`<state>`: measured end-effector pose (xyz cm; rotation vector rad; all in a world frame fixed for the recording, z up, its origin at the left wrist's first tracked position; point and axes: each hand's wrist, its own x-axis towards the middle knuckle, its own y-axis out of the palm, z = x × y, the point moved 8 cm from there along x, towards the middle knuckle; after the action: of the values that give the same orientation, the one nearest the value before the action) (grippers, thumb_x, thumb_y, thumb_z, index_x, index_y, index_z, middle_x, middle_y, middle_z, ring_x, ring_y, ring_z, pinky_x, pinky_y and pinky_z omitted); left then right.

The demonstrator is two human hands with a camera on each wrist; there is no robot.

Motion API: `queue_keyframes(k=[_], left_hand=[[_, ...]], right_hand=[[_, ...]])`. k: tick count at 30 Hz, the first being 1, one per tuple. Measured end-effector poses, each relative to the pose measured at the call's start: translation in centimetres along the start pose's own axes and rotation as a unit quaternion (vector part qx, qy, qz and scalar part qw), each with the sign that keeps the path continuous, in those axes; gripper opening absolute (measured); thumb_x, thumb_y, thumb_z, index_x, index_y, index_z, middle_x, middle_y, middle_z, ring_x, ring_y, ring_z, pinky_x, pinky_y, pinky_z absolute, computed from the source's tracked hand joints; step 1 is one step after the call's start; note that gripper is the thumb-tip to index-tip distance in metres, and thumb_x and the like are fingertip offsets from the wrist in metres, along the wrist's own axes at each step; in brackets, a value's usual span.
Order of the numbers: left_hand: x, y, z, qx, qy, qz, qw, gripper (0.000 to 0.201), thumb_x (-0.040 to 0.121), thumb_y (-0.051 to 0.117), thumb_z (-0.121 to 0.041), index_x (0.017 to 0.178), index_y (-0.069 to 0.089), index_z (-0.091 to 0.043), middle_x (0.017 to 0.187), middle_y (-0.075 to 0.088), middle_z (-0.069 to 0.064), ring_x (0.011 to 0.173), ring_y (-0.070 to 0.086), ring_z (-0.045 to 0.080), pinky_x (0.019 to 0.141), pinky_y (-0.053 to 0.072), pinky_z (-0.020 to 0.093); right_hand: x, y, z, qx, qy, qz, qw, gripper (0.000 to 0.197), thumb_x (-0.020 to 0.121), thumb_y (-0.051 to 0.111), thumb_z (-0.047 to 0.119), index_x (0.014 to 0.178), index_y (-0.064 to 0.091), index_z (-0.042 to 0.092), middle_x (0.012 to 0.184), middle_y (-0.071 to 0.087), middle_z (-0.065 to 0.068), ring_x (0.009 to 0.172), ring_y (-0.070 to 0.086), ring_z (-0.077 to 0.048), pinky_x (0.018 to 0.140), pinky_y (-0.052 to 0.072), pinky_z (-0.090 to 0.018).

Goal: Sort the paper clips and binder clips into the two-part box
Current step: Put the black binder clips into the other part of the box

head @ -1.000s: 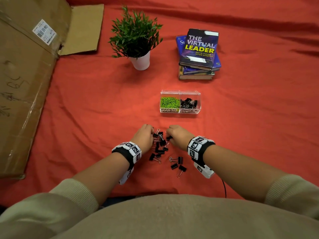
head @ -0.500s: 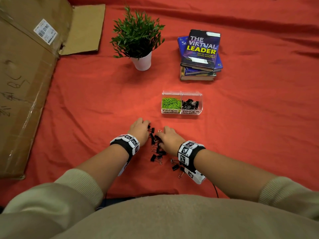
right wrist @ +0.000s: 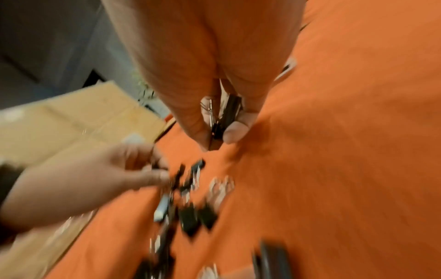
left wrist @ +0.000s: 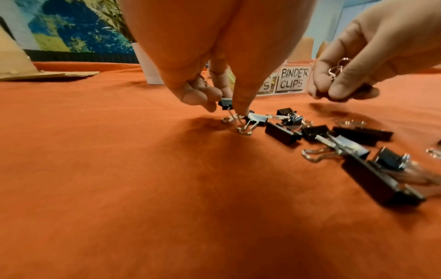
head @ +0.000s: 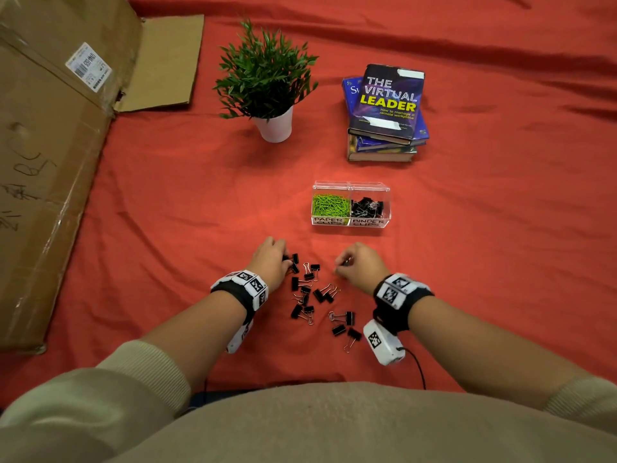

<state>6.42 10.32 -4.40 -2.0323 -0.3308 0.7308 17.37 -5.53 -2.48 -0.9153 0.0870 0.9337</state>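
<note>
binder clips point(head: 312, 289) pinched by left hand point(head: 268, 259) and right hand point(head: 362, 264).

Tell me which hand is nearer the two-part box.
Right. The right hand holds binder clips just in front of the box, below its binder-clip half. The left hand is farther off to the left, its fingers pinching a clip from the pile.
</note>
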Motion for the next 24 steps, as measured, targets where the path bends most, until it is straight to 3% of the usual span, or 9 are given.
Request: queue_keyframes(k=[4,8,11,14,18,20,24], left_hand=[[-0.3,0.4,-0.1,-0.066,-0.037,0.023,0.997,0.013,0.090,0.062,-0.018,0.097,0.053,-0.012,0.092,0.057,0.004,0.082,0.053,0.021,0.069,0.038,0.027],[-0.4,1.4,-0.6,-0.081,-0.053,0.053,0.994,0.012,0.089,0.061,-0.017,0.099,0.055,-0.012,0.100,0.062,0.008,0.086,0.057,0.024,0.070,0.039,0.027],[-0.3,2.1,-1.6,-0.089,-0.046,0.069,0.993,0.013,0.089,0.061,-0.016,0.101,0.057,-0.013,0.104,0.064,0.009,0.089,0.059,0.023,0.074,0.041,0.026],[-0.2,2.5,-3.2,-0.100,-0.020,0.090,0.991,0.011,0.089,0.060,-0.013,0.100,0.060,-0.014,0.103,0.066,0.008,0.086,0.058,0.019,0.076,0.043,0.024],[0.5,0.8,-5.7,-0.135,0.009,0.067,0.989,0.008,0.090,0.059,-0.012,0.098,0.060,-0.013,0.099,0.065,0.005,0.086,0.059,0.019,0.075,0.045,0.026],[1.3,-0.9,-7.0,-0.163,0.022,0.038,0.986,0.007,0.090,0.058,-0.011,0.097,0.059,-0.013,0.098,0.064,0.003,0.084,0.057,0.016,0.073,0.045,0.025],[2.9,-3.6,-10.0,-0.188,0.058,0.008,0.980,0.009,0.090,0.058,-0.013,0.098,0.061,-0.016,0.098,0.065,0.002,0.077,0.058,0.016,0.069,0.046,0.026]], right_hand=[[2.0,-6.9,0.4,0.065,-0.003,-0.092,0.994,0.018,0.079,0.072,0.011,0.067,0.061,0.019,0.074,0.058,0.005,0.072,0.059,-0.017,0.072,0.053,-0.034],[5.0,-11.1,0.8,-0.018,-0.036,-0.161,0.986,0.005,0.080,0.069,0.014,0.082,0.066,0.010,0.096,0.055,-0.007,0.082,0.052,-0.019,0.077,0.043,-0.027],[6.6,-10.8,0.7,-0.087,-0.048,-0.133,0.986,0.010,0.082,0.067,0.012,0.090,0.065,0.007,0.105,0.053,-0.010,0.089,0.051,-0.021,0.078,0.038,-0.025],[6.8,-9.7,0.2,-0.131,-0.049,-0.088,0.986,0.025,0.082,0.068,0.016,0.106,0.063,0.008,0.114,0.052,-0.012,0.105,0.053,-0.028,0.091,0.042,-0.032],[3.1,-8.5,2.0,-0.185,-0.133,-0.145,0.963,0.028,0.085,0.059,0.013,0.112,0.061,0.007,0.118,0.050,-0.010,0.112,0.045,-0.028,0.097,0.045,-0.040],[0.8,-5.4,2.7,-0.184,-0.176,-0.086,0.963,0.025,0.086,0.057,0.012,0.110,0.063,0.008,0.117,0.052,-0.011,0.113,0.044,-0.027,0.096,0.046,-0.039],[-3.0,3.0,2.1,-0.196,-0.208,0.117,0.951,0.029,0.084,0.057,0.015,0.112,0.062,0.007,0.125,0.049,-0.013,0.117,0.046,-0.029,0.095,0.046,-0.041]])
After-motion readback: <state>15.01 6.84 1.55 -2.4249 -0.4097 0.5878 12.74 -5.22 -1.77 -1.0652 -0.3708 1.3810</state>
